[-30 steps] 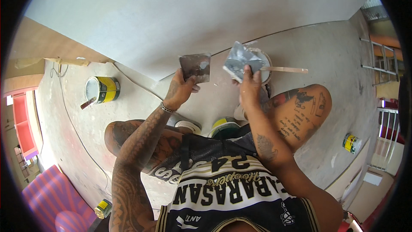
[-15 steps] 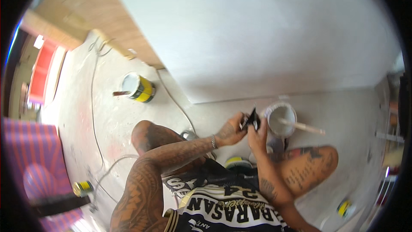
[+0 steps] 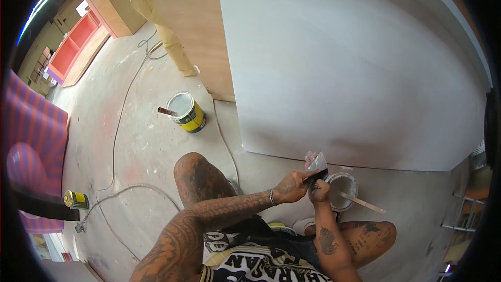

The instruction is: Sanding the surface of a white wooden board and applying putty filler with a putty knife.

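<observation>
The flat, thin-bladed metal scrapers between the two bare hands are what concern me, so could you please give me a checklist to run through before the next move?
1. Left hand gripping at the flat, thin-bladed metal scrapers: ok.
2. Right hand gripping there too: ok.
3. Both blade faces clean: cannot tell; they overlap, and the fingers hide part.
4. Round, white-rimmed bucket upright and uncovered beside the right hand: ok.
5. Bucket mouth unobstructed: not ok; a pale, flat wooden stick leans across its rim.
6. Yellow-and-black cylindrical can apart from both hands: ok.
</observation>
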Tool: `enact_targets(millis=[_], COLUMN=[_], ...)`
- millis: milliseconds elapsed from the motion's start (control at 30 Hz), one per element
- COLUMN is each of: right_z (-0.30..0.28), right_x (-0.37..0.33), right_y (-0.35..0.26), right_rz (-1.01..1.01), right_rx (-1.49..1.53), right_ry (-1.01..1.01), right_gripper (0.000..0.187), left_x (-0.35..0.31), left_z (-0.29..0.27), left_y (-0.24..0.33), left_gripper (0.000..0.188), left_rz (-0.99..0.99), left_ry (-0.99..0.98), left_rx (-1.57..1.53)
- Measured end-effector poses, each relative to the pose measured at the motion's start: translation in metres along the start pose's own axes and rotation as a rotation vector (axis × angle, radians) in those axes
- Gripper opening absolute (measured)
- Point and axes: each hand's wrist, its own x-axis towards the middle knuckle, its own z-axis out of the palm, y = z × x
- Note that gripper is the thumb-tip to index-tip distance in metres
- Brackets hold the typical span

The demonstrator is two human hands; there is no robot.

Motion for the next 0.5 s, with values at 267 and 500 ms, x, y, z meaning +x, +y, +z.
enact_targets(millis=[267,500], right_z=[0.030,-0.079], right_x=[-0.013,-0.034], right_y=[0.020,0.046], right_rz=[0.179,0.129], right_rx=[-0.127,-0.215], right_ry=[0.143,0.222], right_gripper=[0.081,0.079], left_x=[-0.005,0.000], left_z=[0.001,0.006], left_y=[-0.034,-0.005], left_gripper=[0.047,0.041], left_rz=[-0.183,-0.038], left_ry=[0.203,0.029], left_rx=[0.026,-0.161])
